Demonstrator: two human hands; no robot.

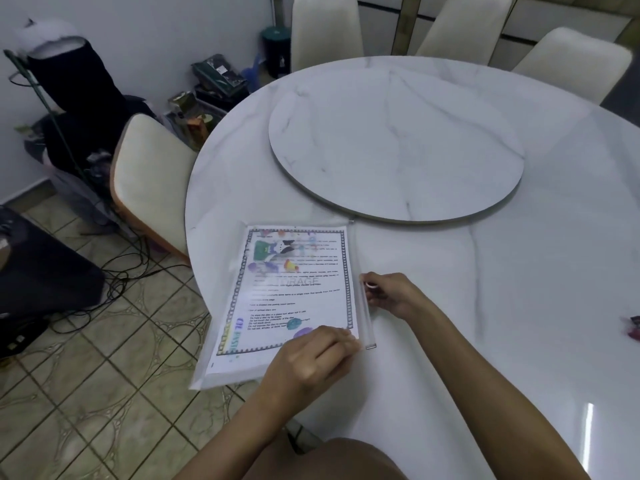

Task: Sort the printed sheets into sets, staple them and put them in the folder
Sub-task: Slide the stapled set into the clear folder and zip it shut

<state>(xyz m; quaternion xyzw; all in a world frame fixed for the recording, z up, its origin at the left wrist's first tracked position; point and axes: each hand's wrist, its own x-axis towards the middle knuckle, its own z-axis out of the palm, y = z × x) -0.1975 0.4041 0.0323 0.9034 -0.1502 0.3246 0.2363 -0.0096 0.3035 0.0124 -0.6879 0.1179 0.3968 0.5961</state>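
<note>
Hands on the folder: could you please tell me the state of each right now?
Left hand: closed, gripping the clear zip folder's near corner.
Right hand: closed, pinching the folder's zip edge.

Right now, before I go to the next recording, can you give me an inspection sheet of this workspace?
Surface: round white marble table with a raised turntable in its middle.
Job's things: clear folder with printed sheets inside, overhanging the table's near-left edge.
Clutter: small dark-red object at the right edge of view, too small to identify.
Grippers: left hand holds the folder's near corner; right hand pinches its right edge.
Cables: dark cables tangled on the tiled floor, left of the table.
Surroundings: cream chairs; boxes piled in the corner.
</note>
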